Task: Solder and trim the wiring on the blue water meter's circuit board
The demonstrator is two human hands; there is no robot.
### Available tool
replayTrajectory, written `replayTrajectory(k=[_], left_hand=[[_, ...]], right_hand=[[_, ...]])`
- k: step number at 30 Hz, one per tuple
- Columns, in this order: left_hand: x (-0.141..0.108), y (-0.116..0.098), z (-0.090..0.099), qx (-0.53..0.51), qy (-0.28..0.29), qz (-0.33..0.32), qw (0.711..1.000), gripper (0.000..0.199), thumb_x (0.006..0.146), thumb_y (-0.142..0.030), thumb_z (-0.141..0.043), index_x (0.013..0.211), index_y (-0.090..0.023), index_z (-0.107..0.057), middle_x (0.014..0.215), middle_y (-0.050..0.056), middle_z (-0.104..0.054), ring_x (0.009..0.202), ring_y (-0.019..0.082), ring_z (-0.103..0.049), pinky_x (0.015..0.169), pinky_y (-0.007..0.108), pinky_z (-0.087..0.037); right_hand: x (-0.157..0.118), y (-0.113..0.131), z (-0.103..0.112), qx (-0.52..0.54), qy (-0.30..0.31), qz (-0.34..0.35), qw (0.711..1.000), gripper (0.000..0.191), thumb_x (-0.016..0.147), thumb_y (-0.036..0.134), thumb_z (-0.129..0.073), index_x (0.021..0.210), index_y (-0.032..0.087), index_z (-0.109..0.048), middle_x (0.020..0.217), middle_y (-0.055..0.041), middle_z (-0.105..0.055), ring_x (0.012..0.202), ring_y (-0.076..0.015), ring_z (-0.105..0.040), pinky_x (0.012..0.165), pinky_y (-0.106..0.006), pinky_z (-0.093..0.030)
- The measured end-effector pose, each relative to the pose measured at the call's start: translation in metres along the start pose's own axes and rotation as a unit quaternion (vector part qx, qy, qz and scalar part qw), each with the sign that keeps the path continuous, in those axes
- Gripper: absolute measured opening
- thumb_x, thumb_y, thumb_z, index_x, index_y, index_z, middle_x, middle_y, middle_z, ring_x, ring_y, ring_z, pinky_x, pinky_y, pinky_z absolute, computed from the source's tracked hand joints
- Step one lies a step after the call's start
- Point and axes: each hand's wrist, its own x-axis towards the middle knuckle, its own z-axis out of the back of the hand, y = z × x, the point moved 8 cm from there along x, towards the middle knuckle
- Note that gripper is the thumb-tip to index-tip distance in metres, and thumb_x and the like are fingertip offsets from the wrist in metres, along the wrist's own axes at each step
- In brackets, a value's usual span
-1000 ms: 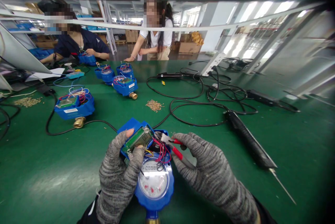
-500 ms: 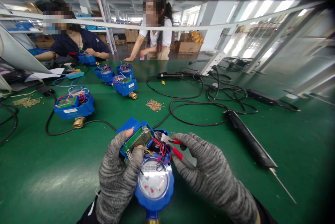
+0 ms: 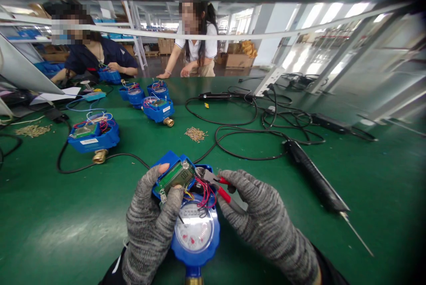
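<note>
My left hand (image 3: 153, 218), in a grey knit glove with bare fingertips, grips a green circuit board with a display (image 3: 176, 177) in its blue housing, tilted over the meter. My right hand (image 3: 262, 214), gloved alike, is closed on red-handled pliers (image 3: 223, 193). Their metal jaws lie at the upper right edge of the board, by the red wires (image 3: 205, 189). Below the board, the blue water meter (image 3: 195, 231) shows its round dial face up, its brass end toward me. What the jaw tips touch is too small to tell.
More blue meters (image 3: 93, 138) stand at the left and farther back. Small screws (image 3: 195, 134) lie in a pile mid-table. A black electric screwdriver (image 3: 314, 176) and looped cables are at the right. Two people are across the table (image 3: 186, 81).
The pliers' jaws have shifted slightly left, closer to the board's edge. Across the table, one person's hand has moved to the tabletop edge. My left hand keeps its grip.
</note>
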Motion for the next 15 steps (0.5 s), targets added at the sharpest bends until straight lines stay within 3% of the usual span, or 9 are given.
replayTrajectory(k=[4,15], left_hand=[[0.0017,-0.0004,0.0029,0.015,-0.012,-0.008,1.000,0.038,0.084,-0.025,-0.072,0.120,-0.032,-0.062,0.115,-0.006,-0.067,0.104,0.011,-0.064,0.094,0.016,-0.047],[-0.0004,-0.0016,0.0039,0.029,-0.017,-0.011,0.999,0.039,0.084,-0.025,-0.072,0.121,-0.031,-0.062,0.116,-0.005,-0.067,0.105,0.012,-0.064,0.095,0.018,-0.047]], right_hand=[[0.0018,-0.0005,-0.0003,-0.010,0.002,-0.008,1.000,0.036,0.088,0.030,-0.061,0.124,0.023,-0.055,0.107,-0.0104,-0.070,0.094,-0.0326,-0.069,0.076,-0.054,-0.061],[0.0074,0.0002,0.0033,-0.003,0.001,-0.003,1.000,0.033,0.088,0.027,-0.057,0.120,0.023,-0.054,0.105,-0.0088,-0.070,0.089,-0.0275,-0.070,0.071,-0.045,-0.063]])
